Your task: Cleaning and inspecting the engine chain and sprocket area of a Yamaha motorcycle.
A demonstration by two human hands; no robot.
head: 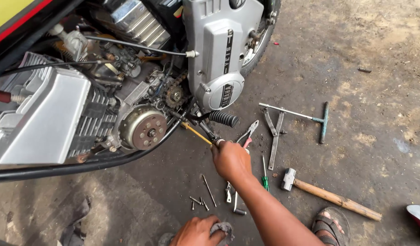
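Head view: our right hand (pixel 230 160) clenches a yellow-shafted screwdriver (pixel 196 133) angled far-left toward the engine (pixel 144 127), while our left hand (pixel 198 231) grasps a rag (pixel 223 228) near us.

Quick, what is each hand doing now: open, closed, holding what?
Left hand: closed on a grey rag.
Right hand: closed on a yellow-shafted tool pointed at the engine.

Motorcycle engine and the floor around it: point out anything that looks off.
The engine has its side cover off, rotor and sprocket bare. Loose bolts lie scattered on the dirty floor among a hammer and pliers.
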